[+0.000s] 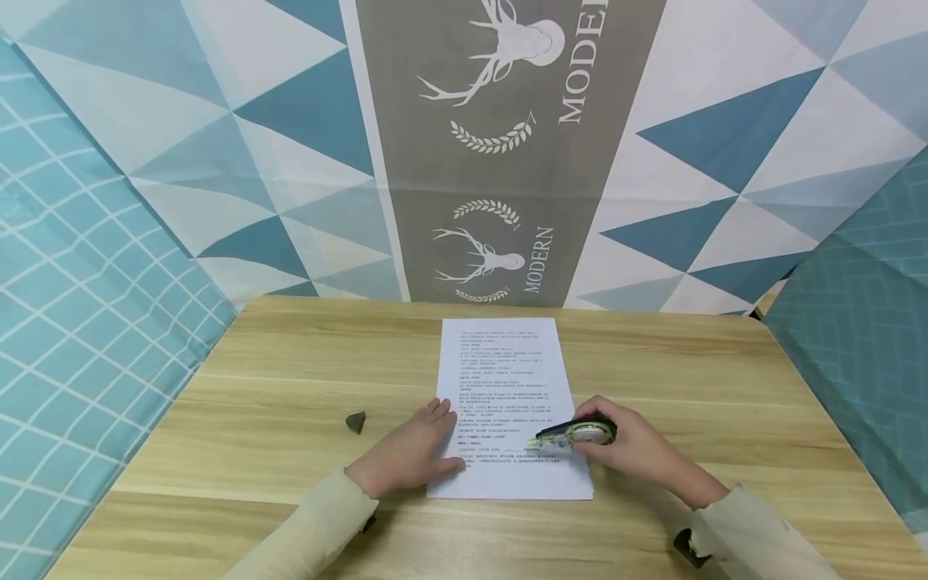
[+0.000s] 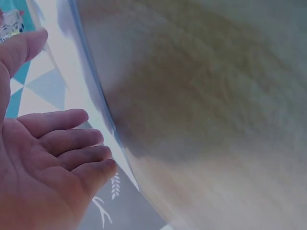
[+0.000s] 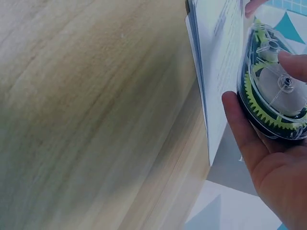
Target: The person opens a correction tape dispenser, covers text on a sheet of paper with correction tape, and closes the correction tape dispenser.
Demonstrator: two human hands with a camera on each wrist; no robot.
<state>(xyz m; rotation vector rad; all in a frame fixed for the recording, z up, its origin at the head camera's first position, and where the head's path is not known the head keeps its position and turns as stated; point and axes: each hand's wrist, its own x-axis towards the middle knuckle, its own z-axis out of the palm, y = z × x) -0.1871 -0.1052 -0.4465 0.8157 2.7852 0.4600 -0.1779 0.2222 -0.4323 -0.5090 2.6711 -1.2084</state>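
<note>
A stack of printed paper (image 1: 507,483) lies on the wooden table. The left hand (image 1: 409,453) rests on the paper's left edge, its fingers extended and thumb on the sheet; in the left wrist view the hand (image 2: 57,158) shows its palm with nothing in it. Between thumb and fingers the right hand (image 1: 638,447) holds a correction tape dispenser (image 1: 590,432), its tip at a line low on the page. In the right wrist view, the dispenser (image 3: 278,91) has a clear case with green gears, gripped by the right hand (image 3: 283,177).
A small dark triangular object (image 1: 355,421) lies on the table (image 1: 290,362) left of the left hand. Patterned cloth (image 1: 507,177) hangs behind the table's far edge, with blue cloths at both sides.
</note>
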